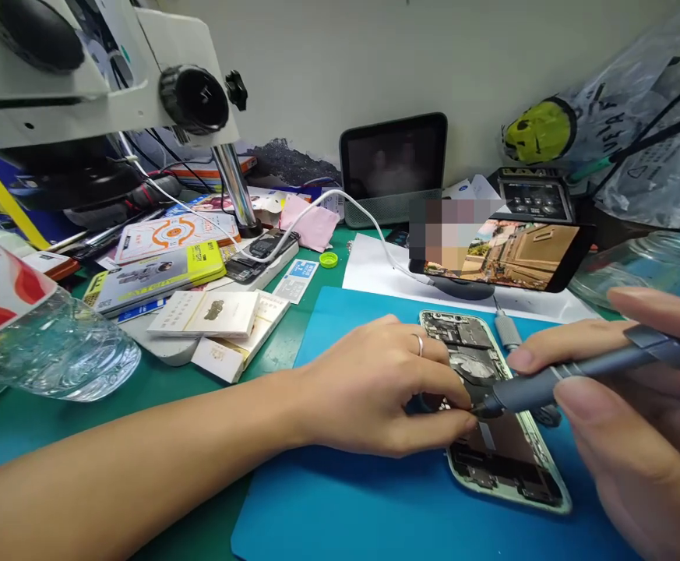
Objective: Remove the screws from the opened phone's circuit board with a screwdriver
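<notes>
An opened smartphone with a pale green frame lies on the blue mat, its inner boards and dark battery area exposed. My left hand, with a ring on one finger, rests over its left edge. The thumb and forefinger are pinched together above the phone's middle; what they hold is too small to make out. From the right, my right hand grips a grey pen-shaped tool, tilted so that its tip meets the left fingertips. Behind it lies a knurled metal screwdriver handle, partly on the mat.
The blue mat covers the front of the green table. A phone playing video stands behind it. At left are a water bottle, white cigarette-type packs, and a yellow battery box. A microscope overhangs them.
</notes>
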`<state>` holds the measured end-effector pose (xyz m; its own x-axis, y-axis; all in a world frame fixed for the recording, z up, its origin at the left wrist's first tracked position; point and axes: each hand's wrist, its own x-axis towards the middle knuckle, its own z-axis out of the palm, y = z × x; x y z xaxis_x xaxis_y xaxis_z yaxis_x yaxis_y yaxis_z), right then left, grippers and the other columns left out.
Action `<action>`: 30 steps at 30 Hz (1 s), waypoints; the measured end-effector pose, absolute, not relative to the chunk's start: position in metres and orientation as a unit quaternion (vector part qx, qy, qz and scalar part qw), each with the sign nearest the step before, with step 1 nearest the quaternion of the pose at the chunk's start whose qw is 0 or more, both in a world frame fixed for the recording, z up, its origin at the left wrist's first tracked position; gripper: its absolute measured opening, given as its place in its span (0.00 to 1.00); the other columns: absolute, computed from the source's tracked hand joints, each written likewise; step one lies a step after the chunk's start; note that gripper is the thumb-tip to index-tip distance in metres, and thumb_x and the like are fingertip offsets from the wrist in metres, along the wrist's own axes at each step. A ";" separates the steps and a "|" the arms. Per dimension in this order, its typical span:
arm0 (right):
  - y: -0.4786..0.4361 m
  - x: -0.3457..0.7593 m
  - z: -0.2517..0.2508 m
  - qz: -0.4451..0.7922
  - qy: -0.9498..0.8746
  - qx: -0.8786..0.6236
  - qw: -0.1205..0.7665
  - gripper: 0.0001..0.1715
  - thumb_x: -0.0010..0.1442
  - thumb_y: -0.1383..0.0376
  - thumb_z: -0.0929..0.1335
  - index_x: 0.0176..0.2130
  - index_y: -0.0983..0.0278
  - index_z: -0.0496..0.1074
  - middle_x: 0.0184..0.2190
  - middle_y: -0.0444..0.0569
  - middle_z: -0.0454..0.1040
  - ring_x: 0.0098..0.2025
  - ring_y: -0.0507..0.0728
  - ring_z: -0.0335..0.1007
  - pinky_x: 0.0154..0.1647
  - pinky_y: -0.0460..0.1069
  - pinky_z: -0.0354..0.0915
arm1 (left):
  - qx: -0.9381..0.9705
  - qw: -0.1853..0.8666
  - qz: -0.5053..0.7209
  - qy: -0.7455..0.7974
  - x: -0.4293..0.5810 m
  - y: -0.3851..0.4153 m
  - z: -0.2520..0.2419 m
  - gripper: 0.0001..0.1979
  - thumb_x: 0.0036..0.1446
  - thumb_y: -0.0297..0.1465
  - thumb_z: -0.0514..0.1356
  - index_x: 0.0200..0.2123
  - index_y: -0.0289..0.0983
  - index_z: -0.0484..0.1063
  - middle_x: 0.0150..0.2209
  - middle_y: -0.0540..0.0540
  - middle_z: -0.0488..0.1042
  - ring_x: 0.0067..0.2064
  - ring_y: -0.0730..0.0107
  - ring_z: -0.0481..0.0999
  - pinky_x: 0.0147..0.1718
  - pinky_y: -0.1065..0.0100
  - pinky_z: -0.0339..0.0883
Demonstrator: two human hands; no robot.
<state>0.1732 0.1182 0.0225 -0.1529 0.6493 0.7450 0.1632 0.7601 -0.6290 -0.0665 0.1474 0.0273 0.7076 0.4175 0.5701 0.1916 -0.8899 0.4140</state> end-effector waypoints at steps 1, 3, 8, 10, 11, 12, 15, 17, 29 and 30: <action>0.117 0.171 0.025 0.209 -0.720 -0.287 0.596 0.40 0.68 0.76 0.76 0.71 0.45 0.78 0.43 0.48 0.86 0.37 0.59 0.87 0.33 0.51 0.89 | 0.908 0.170 0.344 0.170 -0.067 0.146 0.027 0.11 0.73 0.30 0.66 0.40 0.32 0.87 0.35 0.46 0.85 0.36 0.68 0.80 0.38 0.63 0.66; 0.115 0.169 0.030 0.204 -0.716 -0.308 0.592 0.36 0.68 0.73 0.76 0.68 0.43 0.80 0.48 0.48 0.86 0.38 0.57 0.86 0.34 0.50 0.88 | 0.904 0.182 0.344 0.177 -0.068 0.144 0.028 0.09 0.73 0.30 0.67 0.40 0.34 0.87 0.37 0.46 0.86 0.37 0.68 0.80 0.39 0.63 0.66; 0.111 0.170 0.034 0.185 -0.739 -0.354 0.543 0.36 0.73 0.67 0.74 0.72 0.37 0.75 0.72 0.48 0.76 0.40 0.56 0.84 0.37 0.54 0.86 | 0.894 0.212 0.341 0.197 -0.068 0.140 0.031 0.11 0.76 0.32 0.65 0.39 0.38 0.85 0.34 0.49 0.83 0.35 0.71 0.78 0.39 0.65 0.66; 0.110 0.172 0.035 0.182 -0.744 -0.356 0.535 0.35 0.73 0.66 0.75 0.71 0.37 0.75 0.73 0.47 0.76 0.39 0.56 0.84 0.33 0.54 0.85 | 0.888 0.222 0.341 0.216 -0.068 0.139 0.033 0.16 0.77 0.30 0.62 0.35 0.38 0.83 0.30 0.50 0.78 0.33 0.72 0.75 0.39 0.66 0.66; 0.109 0.174 0.036 0.180 -0.750 -0.356 0.528 0.34 0.73 0.65 0.75 0.71 0.37 0.76 0.72 0.47 0.76 0.38 0.57 0.84 0.31 0.54 0.84 | 0.883 0.225 0.341 0.228 -0.068 0.139 0.034 0.17 0.77 0.29 0.61 0.33 0.38 0.82 0.29 0.51 0.77 0.33 0.72 0.74 0.38 0.66 0.65; 0.108 0.175 0.037 0.179 -0.755 -0.358 0.520 0.34 0.73 0.65 0.75 0.71 0.36 0.76 0.72 0.47 0.76 0.38 0.57 0.84 0.30 0.55 0.83 | 0.879 0.228 0.343 0.242 -0.068 0.138 0.034 0.16 0.76 0.28 0.60 0.33 0.37 0.82 0.30 0.51 0.76 0.32 0.72 0.73 0.37 0.66 0.65; 0.106 0.180 0.039 0.172 -0.771 -0.369 0.490 0.35 0.74 0.64 0.74 0.72 0.35 0.74 0.70 0.47 0.78 0.36 0.59 0.84 0.30 0.57 0.82 | 0.864 0.225 0.345 0.290 -0.069 0.137 0.033 0.09 0.71 0.26 0.62 0.40 0.38 0.84 0.36 0.50 0.82 0.37 0.69 0.77 0.40 0.66 0.67; 0.106 0.184 0.039 0.170 -0.787 -0.366 0.466 0.36 0.75 0.64 0.73 0.74 0.36 0.71 0.66 0.50 0.81 0.35 0.59 0.84 0.32 0.59 0.83 | 0.861 0.217 0.334 0.316 -0.069 0.137 0.031 0.09 0.68 0.25 0.63 0.45 0.39 0.84 0.42 0.49 0.84 0.43 0.65 0.79 0.45 0.64 0.69; 0.109 0.176 0.029 0.212 -0.773 -0.347 0.488 0.34 0.64 0.54 0.83 0.65 0.43 0.77 0.53 0.52 0.87 0.43 0.70 0.89 0.39 0.65 0.88 | 0.875 0.191 0.314 0.317 -0.068 0.138 0.027 0.08 0.66 0.25 0.63 0.46 0.37 0.80 0.42 0.50 0.82 0.44 0.67 0.77 0.47 0.64 0.68; 0.109 0.177 0.030 0.214 -0.774 -0.343 0.487 0.34 0.63 0.54 0.83 0.64 0.43 0.77 0.52 0.52 0.87 0.44 0.71 0.89 0.39 0.65 0.88 | 0.874 0.196 0.312 0.316 -0.068 0.138 0.027 0.07 0.66 0.25 0.63 0.46 0.37 0.80 0.42 0.50 0.82 0.44 0.66 0.77 0.47 0.63 0.69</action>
<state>0.1769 0.1086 0.0298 -0.2895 0.7398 0.6073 0.3222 0.6728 -0.6660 -0.0678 0.1382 0.0265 0.6052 0.6753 0.4215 0.4312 -0.7232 0.5395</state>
